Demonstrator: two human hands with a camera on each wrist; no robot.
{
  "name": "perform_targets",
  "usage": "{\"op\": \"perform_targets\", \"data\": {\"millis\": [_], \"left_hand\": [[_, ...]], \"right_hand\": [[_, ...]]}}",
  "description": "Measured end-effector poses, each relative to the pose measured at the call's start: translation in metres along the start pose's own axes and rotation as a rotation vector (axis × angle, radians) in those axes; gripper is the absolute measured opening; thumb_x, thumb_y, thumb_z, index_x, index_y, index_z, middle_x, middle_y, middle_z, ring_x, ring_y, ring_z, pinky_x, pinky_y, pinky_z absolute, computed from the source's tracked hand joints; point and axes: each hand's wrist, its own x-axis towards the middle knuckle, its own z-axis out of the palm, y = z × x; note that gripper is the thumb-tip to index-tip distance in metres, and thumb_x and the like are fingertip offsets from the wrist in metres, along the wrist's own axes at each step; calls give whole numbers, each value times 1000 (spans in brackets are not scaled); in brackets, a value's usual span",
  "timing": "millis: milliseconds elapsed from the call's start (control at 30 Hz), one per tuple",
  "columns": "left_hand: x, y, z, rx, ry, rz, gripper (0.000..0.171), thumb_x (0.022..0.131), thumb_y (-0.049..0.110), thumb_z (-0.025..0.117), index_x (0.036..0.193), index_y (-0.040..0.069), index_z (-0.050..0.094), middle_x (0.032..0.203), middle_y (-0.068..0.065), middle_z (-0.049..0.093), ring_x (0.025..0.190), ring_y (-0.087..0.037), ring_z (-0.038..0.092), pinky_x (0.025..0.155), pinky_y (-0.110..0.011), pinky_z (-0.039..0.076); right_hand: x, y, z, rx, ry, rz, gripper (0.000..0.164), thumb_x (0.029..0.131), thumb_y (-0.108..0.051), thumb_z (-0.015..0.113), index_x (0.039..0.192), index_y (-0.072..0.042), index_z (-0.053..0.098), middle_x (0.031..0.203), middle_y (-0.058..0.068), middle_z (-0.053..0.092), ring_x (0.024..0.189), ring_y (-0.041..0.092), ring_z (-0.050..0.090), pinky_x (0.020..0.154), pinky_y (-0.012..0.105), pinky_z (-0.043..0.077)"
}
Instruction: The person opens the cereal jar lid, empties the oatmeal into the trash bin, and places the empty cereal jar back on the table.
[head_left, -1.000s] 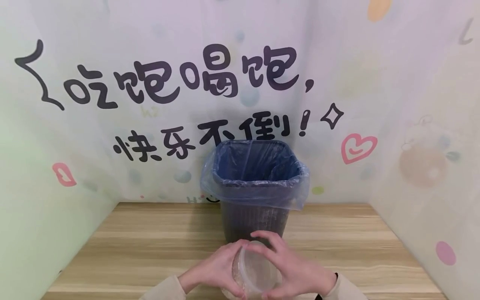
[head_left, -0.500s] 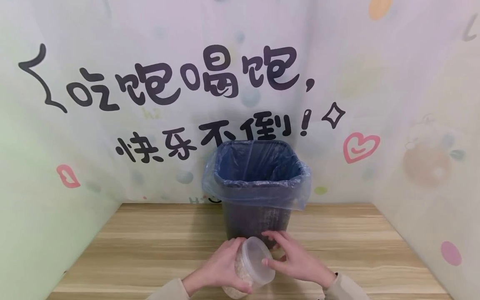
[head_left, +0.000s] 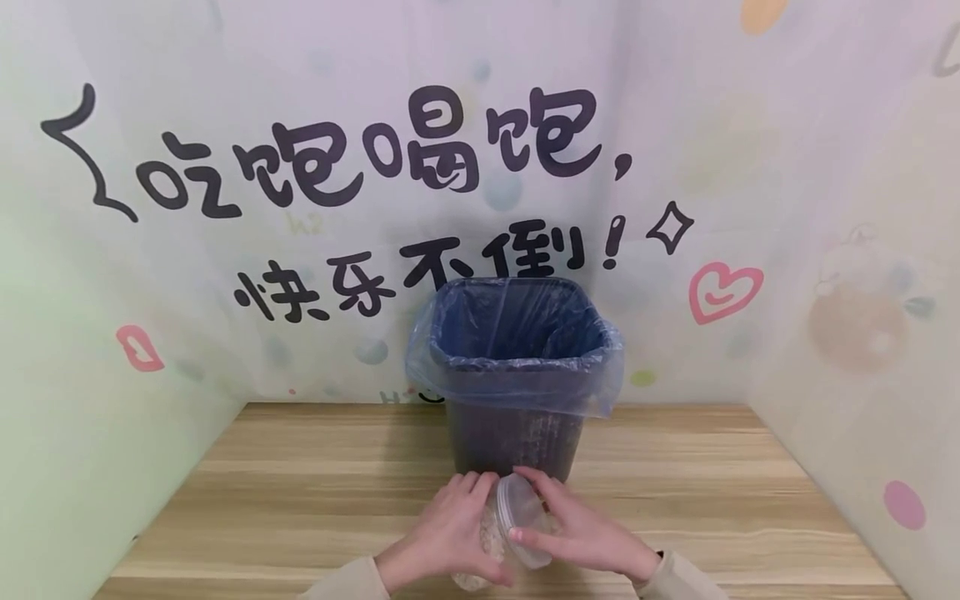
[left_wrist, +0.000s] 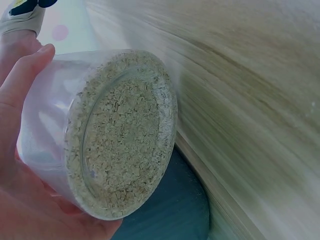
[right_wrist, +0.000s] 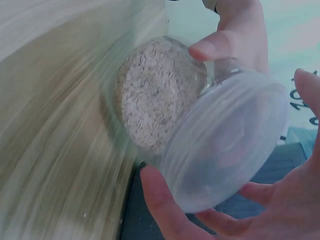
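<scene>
L hand (head_left: 450, 529) grips the clear round plastic jar (head_left: 491, 542) w/ pale flakes (left_wrist: 125, 135) inside; R hand (head_left: 592, 533) holds the translucent disc-shaped plastic lid (head_left: 525, 508) by its rim, thumb & fingers opposed. Jar sits btwn both hands, near side of the dark, blue-lined plastic bin (head_left: 517, 425); axis tilted, lid end twd R, base down twd the light wood-grain bench (head_left: 300, 500), contact unclear. R hand's nearer the lid, L nearer the base.

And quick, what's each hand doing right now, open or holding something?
Left hand: closed, holding the clear jar.
Right hand: closed around the lid.
</scene>
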Motion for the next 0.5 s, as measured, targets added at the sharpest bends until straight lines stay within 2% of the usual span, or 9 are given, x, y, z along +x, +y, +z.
{"op": "perform_targets", "data": {"millis": [67, 133, 333, 500], "left_hand": [[0, 1, 0, 9, -6, -3, 99, 52, 62, 85, 124, 3, 52, 102, -4, 56, 87, -16, 50, 75, -28, 47], [0, 3, 1, 13, -9, -7, 100, 51, 61, 86, 125, 3, 52, 102, -4, 56, 88, -15, 49, 76, -27, 47], [1, 4, 0, 3, -19, -13, 101, 52, 61, 86, 126, 3, 51, 104, -4, 57, 90, -16, 50, 78, -28, 48], [1, 3, -3, -29, -24, 8, 99, 53, 63, 84, 125, 4, 51, 103, -3, 56, 89, -15, 50, 77, -27, 47]], "right_hand": [[0, -2, 3, -65, 31, -12, 73, 92, -42, 64, 146, -5, 33, 136, 18, 45, 117, 36, 51, 88, 48, 47], [0, -2, 6, -102, 61, -24, 74, 90, -44, 65, 146, -8, 34, 134, 18, 46, 116, 36, 52, 87, 50, 48], [-2, -3, 12, -153, 124, -92, 73, 88, -44, 67, 145, -11, 36, 129, 14, 48, 107, 31, 56, 80, 45, 51], [-3, 1, 10, -163, 136, -182, 75, 85, -40, 73, 146, -17, 36, 132, 4, 45, 110, 24, 55, 82, 38, 51]]}}
